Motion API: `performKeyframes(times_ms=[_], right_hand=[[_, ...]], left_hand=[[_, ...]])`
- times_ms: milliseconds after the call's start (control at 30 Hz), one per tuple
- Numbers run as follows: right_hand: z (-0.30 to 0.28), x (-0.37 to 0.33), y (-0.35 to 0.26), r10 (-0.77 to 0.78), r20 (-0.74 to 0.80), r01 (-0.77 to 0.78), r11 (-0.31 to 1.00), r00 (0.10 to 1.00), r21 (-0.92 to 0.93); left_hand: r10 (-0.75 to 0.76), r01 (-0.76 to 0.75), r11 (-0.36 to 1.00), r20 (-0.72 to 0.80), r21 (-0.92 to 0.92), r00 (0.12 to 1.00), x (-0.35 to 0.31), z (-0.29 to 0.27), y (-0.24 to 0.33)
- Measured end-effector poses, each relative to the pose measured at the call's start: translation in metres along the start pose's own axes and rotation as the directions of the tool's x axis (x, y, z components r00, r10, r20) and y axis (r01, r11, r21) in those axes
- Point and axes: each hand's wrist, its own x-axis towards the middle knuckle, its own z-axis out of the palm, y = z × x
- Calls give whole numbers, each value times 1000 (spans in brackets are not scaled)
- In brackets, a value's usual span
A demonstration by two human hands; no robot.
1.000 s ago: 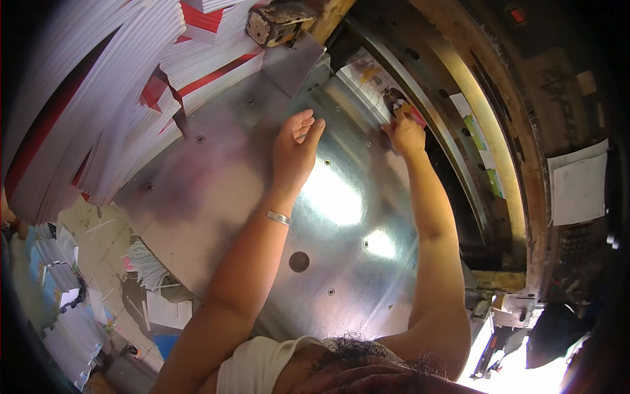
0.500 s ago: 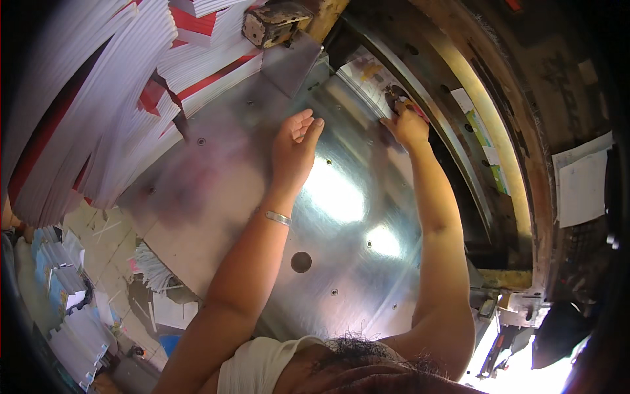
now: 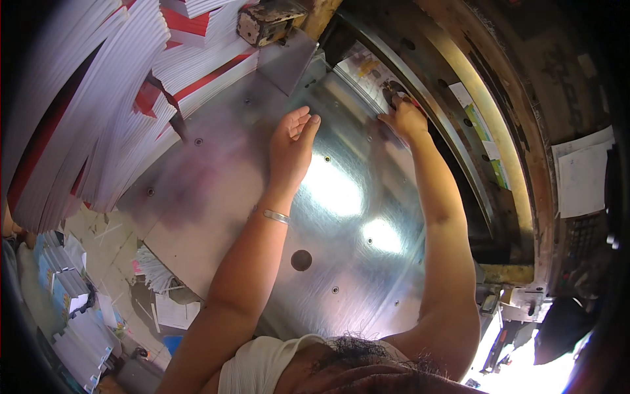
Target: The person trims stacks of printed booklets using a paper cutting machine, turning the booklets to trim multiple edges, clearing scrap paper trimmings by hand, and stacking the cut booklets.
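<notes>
My left hand (image 3: 293, 141) hovers above the metal table (image 3: 262, 289), palm turned inward. Its fingers are loosely bent and the thumb stands apart from them, with nothing held. Farther off to the right, my right hand (image 3: 408, 122) grips the near edge of a stack of printed booklets (image 3: 362, 72). The thumb is at the stack's edge while the fingers reach over its colourful top, partly lost against the dark print. That stack lies flat under the metal beam of a large machine (image 3: 430, 88).
Tall piles of white paper with red covers (image 3: 125, 98) crowd the left side. A worn metal block (image 3: 266, 25) sits at the far edge. Loose sheets (image 3: 585, 174) hang on the machine's right side. Paper scraps (image 3: 174, 312) lie at the lower left; the tabletop has a round hole (image 3: 301, 261).
The whole view has shifted slightly. Both hands stay nearly where they were, the right one still at the booklet stack and the left one above the table.
</notes>
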Motion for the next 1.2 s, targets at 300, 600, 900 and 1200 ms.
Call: performKeyframes(times_ms=[300, 600, 900, 1200], right_hand=[[1, -18, -1, 99, -44, -94, 990, 994, 104], [16, -321, -70, 115, -23, -98, 917, 993, 387], [-33, -603, -125, 508, 200, -528, 659, 838, 536], [-33, -791, -160, 911, -168, -701, 399, 376, 591]], left_hand=[[-10, 10, 999, 7, -41, 1000, 1, 3, 4], [-20, 19, 1000, 88, 10, 996, 4, 1, -6], [117, -206, 798, 190, 566, 975, 29, -13, -26], [94, -723, 198, 722, 662, 686, 16, -3, -35]])
